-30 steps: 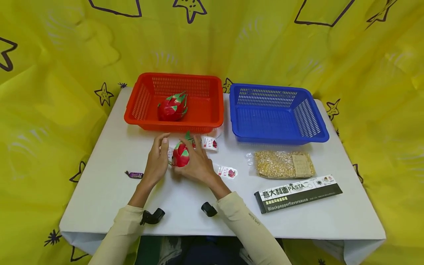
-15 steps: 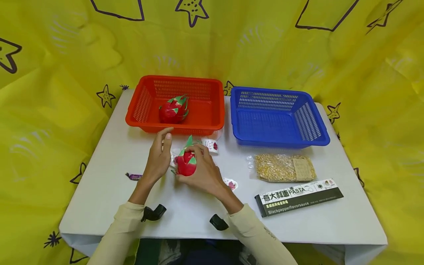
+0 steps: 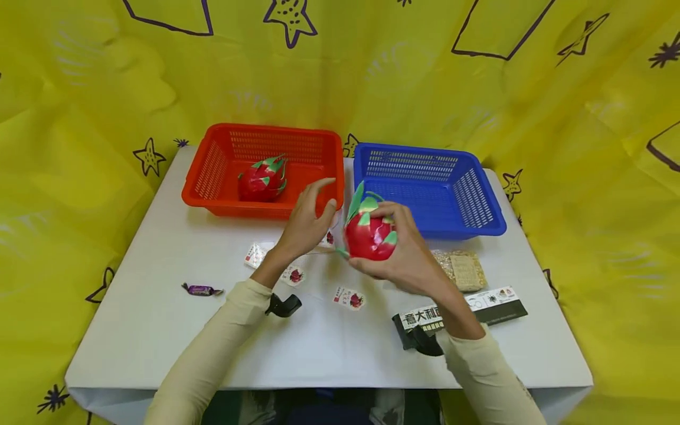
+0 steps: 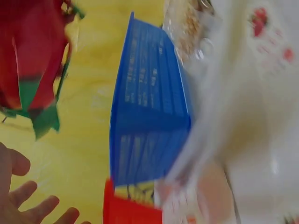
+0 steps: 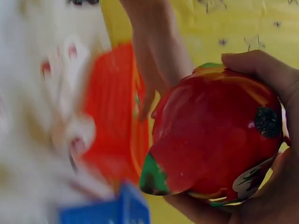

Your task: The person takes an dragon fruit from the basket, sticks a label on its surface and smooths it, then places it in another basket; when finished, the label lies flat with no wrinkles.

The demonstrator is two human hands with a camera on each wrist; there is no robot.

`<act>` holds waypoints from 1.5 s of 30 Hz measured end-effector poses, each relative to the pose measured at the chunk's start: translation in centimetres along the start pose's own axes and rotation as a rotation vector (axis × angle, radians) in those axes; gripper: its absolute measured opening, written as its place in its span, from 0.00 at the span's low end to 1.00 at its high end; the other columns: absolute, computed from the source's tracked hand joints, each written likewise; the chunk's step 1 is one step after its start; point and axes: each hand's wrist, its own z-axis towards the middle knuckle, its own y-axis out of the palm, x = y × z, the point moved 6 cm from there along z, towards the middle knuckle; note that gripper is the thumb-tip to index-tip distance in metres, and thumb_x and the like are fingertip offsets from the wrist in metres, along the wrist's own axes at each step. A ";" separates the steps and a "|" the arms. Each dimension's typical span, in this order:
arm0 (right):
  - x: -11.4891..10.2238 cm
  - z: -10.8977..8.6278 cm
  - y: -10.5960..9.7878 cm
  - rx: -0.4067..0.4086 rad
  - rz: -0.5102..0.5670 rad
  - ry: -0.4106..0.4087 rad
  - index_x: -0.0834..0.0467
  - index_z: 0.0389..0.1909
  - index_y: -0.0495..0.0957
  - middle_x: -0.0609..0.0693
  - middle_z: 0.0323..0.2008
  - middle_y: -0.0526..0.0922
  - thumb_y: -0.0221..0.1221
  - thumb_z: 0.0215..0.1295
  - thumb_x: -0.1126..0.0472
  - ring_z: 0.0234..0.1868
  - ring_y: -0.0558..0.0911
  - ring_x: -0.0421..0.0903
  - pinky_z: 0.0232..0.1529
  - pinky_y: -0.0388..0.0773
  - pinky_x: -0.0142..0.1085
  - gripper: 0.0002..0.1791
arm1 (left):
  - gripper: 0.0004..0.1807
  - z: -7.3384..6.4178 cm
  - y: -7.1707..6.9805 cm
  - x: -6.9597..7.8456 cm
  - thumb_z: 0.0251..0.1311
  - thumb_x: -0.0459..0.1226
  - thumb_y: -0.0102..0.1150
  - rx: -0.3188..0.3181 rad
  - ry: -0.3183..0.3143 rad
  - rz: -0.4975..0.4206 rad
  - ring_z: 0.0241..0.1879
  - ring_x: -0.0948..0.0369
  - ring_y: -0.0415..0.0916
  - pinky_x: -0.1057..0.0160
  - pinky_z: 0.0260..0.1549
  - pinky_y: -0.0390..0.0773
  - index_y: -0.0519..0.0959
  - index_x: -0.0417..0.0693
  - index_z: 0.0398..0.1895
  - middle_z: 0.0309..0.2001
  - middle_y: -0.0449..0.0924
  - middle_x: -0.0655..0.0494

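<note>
My right hand (image 3: 408, 255) grips a red dragon fruit (image 3: 369, 237) with green tips, raised over the table in front of the blue basket. Up close in the right wrist view, a dark round end and part of a white printed patch show on the dragon fruit (image 5: 210, 126). To its left my left hand (image 3: 307, 227) hovers near the red basket's front corner, apart from the fruit, its fingers spread and holding nothing. Below the hands lie printed dragon fruit stickers (image 3: 349, 298), some partly covered by the left wrist. A second dragon fruit (image 3: 261, 180) sits inside the red basket (image 3: 212, 211).
At the back right stands a blue basket (image 3: 478, 192). A bag of corn kernels (image 3: 464, 271) and a pasta box (image 3: 499, 307) lie at the right, both partly behind my right arm. A purple-wrapped candy (image 3: 202, 290) is on the left of the white table (image 3: 159, 348).
My right hand has lifted the dragon fruit off the stickers and carried it right, towards the blue basket. The left hand has come away from the fruit and moved right and up.
</note>
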 end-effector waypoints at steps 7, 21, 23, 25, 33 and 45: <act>2.6 4.8 -6.9 0.082 -0.125 -0.016 0.60 0.69 0.59 0.63 0.73 0.59 0.78 0.58 0.56 0.70 0.69 0.65 0.61 0.81 0.63 0.46 | 0.32 3.4 5.8 0.8 0.78 0.39 0.52 -0.110 -0.040 0.018 0.81 0.47 0.54 0.39 0.78 0.58 0.61 0.51 0.82 0.82 0.57 0.47; 10.1 14.3 -4.7 -0.144 -0.290 0.045 0.63 0.66 0.63 0.71 0.67 0.62 0.78 0.55 0.56 0.65 0.71 0.68 0.62 0.80 0.62 0.44 | 0.39 5.5 10.7 -2.7 0.73 0.34 0.52 -0.057 -0.128 0.233 0.84 0.43 0.37 0.41 0.82 0.47 0.51 0.45 0.84 0.86 0.37 0.40; 11.1 14.6 -4.0 -0.166 -0.304 0.050 0.63 0.65 0.63 0.71 0.66 0.62 0.77 0.56 0.58 0.66 0.69 0.68 0.62 0.80 0.62 0.42 | 0.39 5.3 10.9 -3.1 0.73 0.34 0.51 -0.053 -0.136 0.220 0.84 0.42 0.38 0.40 0.82 0.45 0.51 0.45 0.84 0.86 0.36 0.41; 12.0 14.6 -3.3 -0.183 -0.306 0.059 0.62 0.65 0.61 0.71 0.66 0.61 0.77 0.56 0.60 0.66 0.69 0.68 0.63 0.80 0.62 0.41 | 0.39 5.1 11.1 -3.3 0.73 0.34 0.52 -0.057 -0.140 0.203 0.85 0.41 0.38 0.39 0.82 0.44 0.50 0.45 0.84 0.86 0.34 0.41; 14.3 15.3 -2.2 -0.150 -0.284 0.087 0.60 0.57 0.59 0.72 0.66 0.59 0.77 0.54 0.65 0.64 0.73 0.73 0.63 0.79 0.62 0.40 | 0.40 5.5 11.2 -3.3 0.70 0.29 0.48 -0.107 -0.104 0.194 0.85 0.40 0.33 0.40 0.82 0.38 0.49 0.45 0.84 0.86 0.30 0.40; 14.8 15.5 -2.9 -0.127 -0.215 0.099 0.59 0.55 0.56 0.73 0.70 0.53 0.76 0.56 0.67 0.67 0.68 0.74 0.66 0.76 0.64 0.38 | 0.40 6.0 11.4 -3.1 0.75 0.36 0.52 -0.114 -0.127 0.141 0.86 0.44 0.31 0.41 0.82 0.45 0.48 0.47 0.85 0.87 0.26 0.45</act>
